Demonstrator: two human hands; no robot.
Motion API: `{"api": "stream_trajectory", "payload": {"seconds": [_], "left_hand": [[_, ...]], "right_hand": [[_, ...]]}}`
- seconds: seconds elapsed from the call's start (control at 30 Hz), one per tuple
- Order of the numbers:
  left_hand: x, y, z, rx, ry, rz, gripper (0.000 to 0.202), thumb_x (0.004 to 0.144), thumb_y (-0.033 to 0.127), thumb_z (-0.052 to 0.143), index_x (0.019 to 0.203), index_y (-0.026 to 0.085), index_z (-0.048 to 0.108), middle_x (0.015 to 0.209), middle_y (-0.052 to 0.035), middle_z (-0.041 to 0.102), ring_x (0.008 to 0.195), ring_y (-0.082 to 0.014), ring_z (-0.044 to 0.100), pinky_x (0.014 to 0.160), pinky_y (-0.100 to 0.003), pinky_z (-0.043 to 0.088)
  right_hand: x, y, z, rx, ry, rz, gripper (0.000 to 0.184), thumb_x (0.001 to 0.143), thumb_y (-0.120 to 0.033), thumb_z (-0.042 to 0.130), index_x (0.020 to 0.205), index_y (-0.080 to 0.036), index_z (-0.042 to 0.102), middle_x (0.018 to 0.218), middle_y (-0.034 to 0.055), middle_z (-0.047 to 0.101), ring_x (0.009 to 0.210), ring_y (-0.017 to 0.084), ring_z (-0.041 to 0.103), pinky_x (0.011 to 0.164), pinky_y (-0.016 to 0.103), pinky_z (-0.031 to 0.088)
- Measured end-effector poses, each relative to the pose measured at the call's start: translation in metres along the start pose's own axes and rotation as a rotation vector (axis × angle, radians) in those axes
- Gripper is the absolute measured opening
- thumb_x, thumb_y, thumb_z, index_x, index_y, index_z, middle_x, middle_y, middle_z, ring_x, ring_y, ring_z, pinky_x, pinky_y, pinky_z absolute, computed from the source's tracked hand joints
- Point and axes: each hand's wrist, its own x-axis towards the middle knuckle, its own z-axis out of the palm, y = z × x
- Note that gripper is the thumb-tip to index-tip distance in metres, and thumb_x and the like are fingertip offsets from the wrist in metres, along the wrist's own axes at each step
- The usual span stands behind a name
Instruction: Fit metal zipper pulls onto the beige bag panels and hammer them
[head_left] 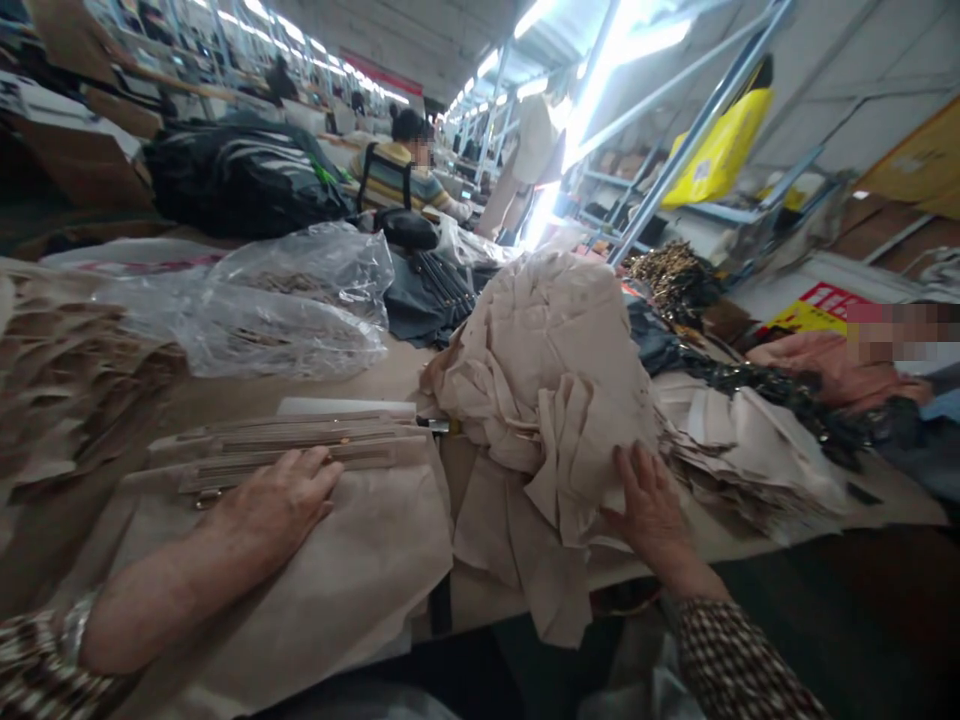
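Hands: left [274, 505] on zippers [292, 447], right [652, 505] against cloth heap [540, 400]

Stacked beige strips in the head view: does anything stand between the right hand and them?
Yes. The crumpled beige fabric heap lies between the right hand and the stacked beige strips, with the hand against its near side. The left hand touches the strips' near edge, with nothing between.

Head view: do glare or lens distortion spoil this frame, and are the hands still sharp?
In the head view, the ceiling strip lights burn out to white glare at upper right; the wide lens bends the metal shelving upright; a mosaic patch blurs the right edge; the left hand and right hand stay reasonably sharp.
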Motion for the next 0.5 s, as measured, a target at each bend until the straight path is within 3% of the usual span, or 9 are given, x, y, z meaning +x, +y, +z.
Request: {"api": "stream_trajectory", "payload": {"seconds": [0.1, 0.2, 0.23, 0.3, 0.37, 0.43, 0.5], "left_hand": [[-0.003, -0.006, 0.007, 0.12, -0.02, 0.061, 0.033, 0.09, 0.023, 0.047, 0.115, 0.016, 0.068, 0.131, -0.0166, 0.06, 0.117, -0.0338, 0.058, 0.099, -0.049, 0.049], [-0.002, -0.009, 0.006, 0.116, -0.013, 0.067, 0.033, 0.09, 0.023, 0.048, 0.116, 0.016, 0.067, 0.131, -0.0162, 0.06, 0.119, -0.0334, 0.057, 0.1, -0.047, 0.049], [-0.002, -0.008, 0.004, 0.101, -0.017, 0.068, 0.032, 0.09, 0.024, 0.048, 0.115, 0.017, 0.067, 0.131, -0.0156, 0.06, 0.12, -0.0332, 0.057, 0.1, -0.047, 0.049], [0.0, -0.007, 0.0, 0.074, -0.038, 0.07, 0.031, 0.09, 0.024, 0.047, 0.113, 0.017, 0.067, 0.129, -0.0142, 0.061, 0.119, -0.0327, 0.057, 0.099, -0.046, 0.049], [0.001, -0.006, -0.003, 0.073, -0.062, 0.064, 0.032, 0.09, 0.024, 0.047, 0.114, 0.017, 0.067, 0.129, -0.014, 0.06, 0.119, -0.0325, 0.056, 0.099, -0.046, 0.049], [0.001, -0.005, -0.004, 0.076, -0.08, 0.057, 0.033, 0.09, 0.025, 0.047, 0.115, 0.017, 0.067, 0.129, -0.0145, 0.06, 0.119, -0.0323, 0.055, 0.1, -0.045, 0.049], [0.001, -0.004, -0.004, 0.068, -0.088, 0.041, 0.033, 0.091, 0.025, 0.046, 0.116, 0.017, 0.066, 0.13, -0.0145, 0.059, 0.12, -0.0321, 0.054, 0.101, -0.046, 0.048]], "right_hand": [[0.014, 0.016, 0.017, 0.134, 0.076, -0.083, 0.05, 0.092, -0.029, 0.047, 0.141, -0.017, 0.05, 0.143, 0.0196, 0.053, 0.131, 0.034, 0.051, 0.101, 0.052, 0.047], [0.035, 0.034, 0.012, 0.232, 0.139, -0.096, 0.039, 0.099, -0.028, 0.034, 0.122, -0.019, 0.064, 0.112, 0.0137, 0.07, 0.103, 0.026, 0.067, 0.092, 0.043, 0.054], [0.041, 0.038, 0.007, 0.239, 0.152, -0.091, 0.039, 0.099, -0.03, 0.034, 0.121, -0.019, 0.064, 0.111, 0.0135, 0.07, 0.103, 0.026, 0.067, 0.092, 0.043, 0.054], [0.046, 0.043, -0.003, 0.212, 0.179, -0.108, 0.043, 0.097, -0.039, 0.044, 0.13, -0.015, 0.058, 0.128, 0.0179, 0.063, 0.12, 0.03, 0.059, 0.1, 0.048, 0.049], [0.039, 0.04, -0.009, 0.148, 0.159, -0.212, 0.063, 0.089, -0.045, 0.06, 0.141, -0.012, 0.047, 0.147, 0.0219, 0.046, 0.139, 0.036, 0.04, 0.109, 0.054, 0.04], [0.024, 0.031, -0.008, 0.066, 0.103, -0.318, 0.076, 0.083, -0.042, 0.068, 0.146, -0.011, 0.04, 0.154, 0.0229, 0.037, 0.146, 0.039, 0.026, 0.111, 0.057, 0.035], [0.007, 0.02, 0.0, 0.009, 0.084, -0.324, 0.073, 0.083, -0.035, 0.067, 0.146, -0.009, 0.04, 0.153, 0.024, 0.038, 0.147, 0.039, 0.025, 0.11, 0.057, 0.036]]}}
